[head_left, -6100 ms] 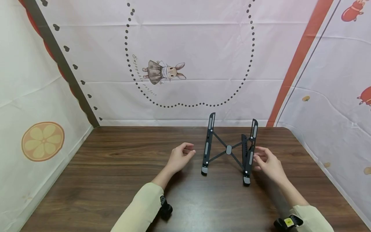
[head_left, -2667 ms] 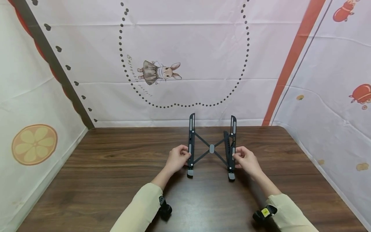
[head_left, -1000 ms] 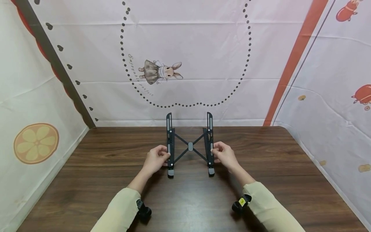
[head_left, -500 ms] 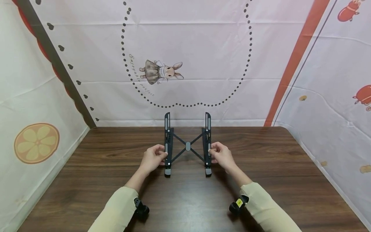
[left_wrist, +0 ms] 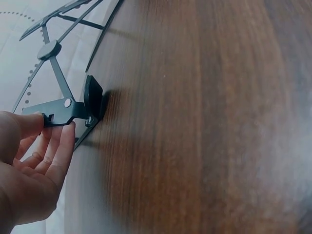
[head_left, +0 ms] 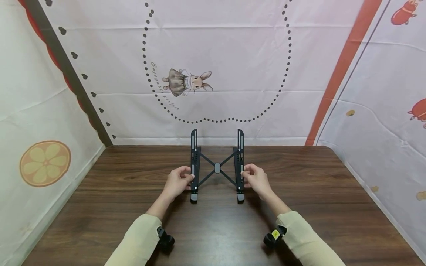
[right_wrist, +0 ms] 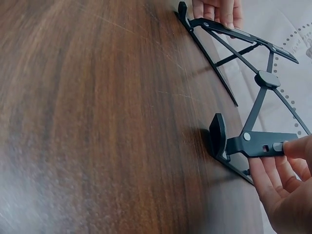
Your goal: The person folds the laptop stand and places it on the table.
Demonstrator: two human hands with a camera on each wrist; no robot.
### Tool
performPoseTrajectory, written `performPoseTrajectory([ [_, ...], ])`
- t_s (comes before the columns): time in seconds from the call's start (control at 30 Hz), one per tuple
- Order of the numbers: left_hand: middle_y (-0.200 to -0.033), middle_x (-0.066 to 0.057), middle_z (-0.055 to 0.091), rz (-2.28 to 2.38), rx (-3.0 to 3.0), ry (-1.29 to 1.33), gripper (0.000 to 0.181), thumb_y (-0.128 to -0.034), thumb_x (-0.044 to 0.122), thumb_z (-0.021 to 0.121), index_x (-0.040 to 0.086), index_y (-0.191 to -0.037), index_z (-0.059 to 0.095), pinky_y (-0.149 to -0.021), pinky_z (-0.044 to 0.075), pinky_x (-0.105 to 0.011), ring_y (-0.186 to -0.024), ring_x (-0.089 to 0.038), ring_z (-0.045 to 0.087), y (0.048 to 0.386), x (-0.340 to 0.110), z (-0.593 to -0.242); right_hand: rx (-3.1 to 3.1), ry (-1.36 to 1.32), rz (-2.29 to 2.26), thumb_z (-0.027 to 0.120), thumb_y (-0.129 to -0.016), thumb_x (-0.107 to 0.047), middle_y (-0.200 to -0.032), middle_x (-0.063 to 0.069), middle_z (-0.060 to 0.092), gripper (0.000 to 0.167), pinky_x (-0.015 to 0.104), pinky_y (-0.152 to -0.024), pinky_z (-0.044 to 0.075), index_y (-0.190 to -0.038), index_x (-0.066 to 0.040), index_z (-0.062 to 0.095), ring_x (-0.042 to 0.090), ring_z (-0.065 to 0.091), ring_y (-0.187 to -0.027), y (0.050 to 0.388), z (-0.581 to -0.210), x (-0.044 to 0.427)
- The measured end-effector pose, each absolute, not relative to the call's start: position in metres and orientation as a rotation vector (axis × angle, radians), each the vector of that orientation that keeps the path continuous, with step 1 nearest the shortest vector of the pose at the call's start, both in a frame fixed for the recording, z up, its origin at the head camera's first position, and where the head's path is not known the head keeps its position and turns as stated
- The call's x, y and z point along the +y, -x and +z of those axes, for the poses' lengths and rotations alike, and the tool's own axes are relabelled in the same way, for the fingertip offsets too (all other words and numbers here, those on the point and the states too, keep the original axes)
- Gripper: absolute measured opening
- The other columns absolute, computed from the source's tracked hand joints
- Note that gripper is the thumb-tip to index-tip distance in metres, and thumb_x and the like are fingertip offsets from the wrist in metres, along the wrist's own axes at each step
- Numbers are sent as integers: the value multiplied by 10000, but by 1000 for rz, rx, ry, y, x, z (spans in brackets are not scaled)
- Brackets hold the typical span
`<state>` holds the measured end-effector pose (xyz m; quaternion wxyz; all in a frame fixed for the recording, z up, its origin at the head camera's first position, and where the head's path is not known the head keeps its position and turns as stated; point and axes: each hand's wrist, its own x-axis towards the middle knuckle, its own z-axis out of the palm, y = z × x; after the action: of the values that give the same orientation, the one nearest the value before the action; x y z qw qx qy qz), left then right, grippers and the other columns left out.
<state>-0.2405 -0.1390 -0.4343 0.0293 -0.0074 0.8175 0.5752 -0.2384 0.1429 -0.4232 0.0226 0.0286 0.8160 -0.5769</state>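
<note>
A dark folding stand (head_left: 217, 168) with two side arms joined by an X-shaped brace stands near the table's back edge. My left hand (head_left: 177, 181) pinches its left arm between thumb and fingers. On the other side, my right hand (head_left: 258, 180) pinches the right arm at about the same height. In the left wrist view, the left thumb lies on top of the arm of the stand (left_wrist: 58, 111) and the fingers are beneath it. The right wrist view has the right hand (right_wrist: 287, 190) gripping the other arm the same way, beside an upturned front lip.
The brown wood-grain table (head_left: 133, 162) carries the stand. Behind it hangs a white printed cloth (head_left: 233, 55) with a rabbit figure, and similar cloth lines both sides. A small black device (head_left: 165, 240) is strapped at the left wrist, another (head_left: 274, 236) at the right.
Since the earliest frame, the left hand has come to hold the left arm. The stand has shifted left and been turned squarer, both hands moving with it. Over the last second its pose is almost unchanged.
</note>
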Motion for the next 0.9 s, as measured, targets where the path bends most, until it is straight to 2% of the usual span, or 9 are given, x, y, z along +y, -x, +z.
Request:
performPoseTrajectory([
  [0.27, -886, -144, 671, 1765, 2529, 40, 213, -878, 70, 598, 32, -1088, 594, -599, 552, -299, -676, -194, 644, 241, -137, -434, 2530, -107, -1807, 566, -885, -91, -948, 106, 606, 172, 365, -670, 555, -1046, -37, 594, 178, 638, -749, 238, -422, 141],
  [0.57, -857, -140, 676, 1776, 2535, 61, 212, -860, 75, 619, 49, -1070, 609, -574, 550, -299, -621, -159, 634, 244, -135, -435, 2537, -133, -1808, 575, -877, -91, -932, 103, 613, 163, 368, -663, 555, -1028, -36, 603, 171, 637, -718, 239, -420, 138],
  [0.9, -853, -111, 666, 1719, 2547, 78, 224, -877, 91, 606, 70, -1100, 603, -593, 549, -283, -650, -164, 631, 243, -133, -434, 2540, -142, -1817, 580, -870, -83, -925, 102, 607, 160, 380, -663, 555, -1019, -32, 607, 175, 636, -720, 240, -421, 135],
])
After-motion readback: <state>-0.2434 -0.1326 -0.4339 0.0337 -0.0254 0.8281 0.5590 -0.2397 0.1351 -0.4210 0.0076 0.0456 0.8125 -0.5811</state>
